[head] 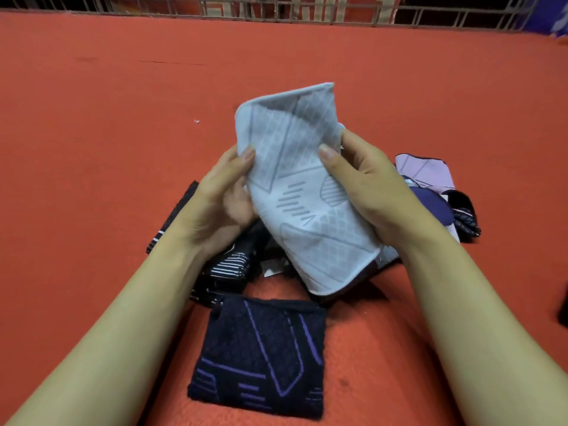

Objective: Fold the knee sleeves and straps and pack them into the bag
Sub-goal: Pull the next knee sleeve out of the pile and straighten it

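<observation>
A light grey knee sleeve (295, 186) with a darker grid pattern is held up in the air above the red cloth. My left hand (221, 198) grips its left edge, thumb on the front. My right hand (365, 186) grips its right edge, thumb pressed on the fabric. A folded dark navy sleeve with purple lines (261, 355) lies flat near me. Black sleeves with white stripes (221, 272) lie in a heap under my left wrist. No bag is in view.
A pink sleeve (424, 173) and dark blue pieces (455, 210) lie at the right on the red surface (123, 118). A metal railing (276, 10) runs along the far edge. A dark item (564, 305) shows at the right border.
</observation>
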Demonstrator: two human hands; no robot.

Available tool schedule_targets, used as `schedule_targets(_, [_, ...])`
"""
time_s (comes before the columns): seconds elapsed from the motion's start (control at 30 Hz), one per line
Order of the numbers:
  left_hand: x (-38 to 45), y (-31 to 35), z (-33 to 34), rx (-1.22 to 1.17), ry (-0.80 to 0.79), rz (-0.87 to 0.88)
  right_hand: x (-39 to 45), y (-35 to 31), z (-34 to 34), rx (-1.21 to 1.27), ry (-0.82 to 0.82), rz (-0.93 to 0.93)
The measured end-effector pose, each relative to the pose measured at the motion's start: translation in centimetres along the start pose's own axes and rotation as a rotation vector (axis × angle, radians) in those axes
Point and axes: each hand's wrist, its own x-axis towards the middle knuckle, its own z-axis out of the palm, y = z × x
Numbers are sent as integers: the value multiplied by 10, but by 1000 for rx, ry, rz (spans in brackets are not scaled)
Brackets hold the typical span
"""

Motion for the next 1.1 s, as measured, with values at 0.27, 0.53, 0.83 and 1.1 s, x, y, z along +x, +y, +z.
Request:
schedule_targets(0.27, [1,-8,3,67,157,-64,-2,2,11,-286,-14,106])
schedule_targets(0.53, [-3,-3,2,41,212,-19,-5,2,11,-379,-184,60])
schedule_targets(0.83, [-5,-1,15,-161,237,-41,-5,5,16,-362,-90,5])
schedule_targets(1.1, [1,2,7,-331,345,34,-8,0,10,-513,-145,63])
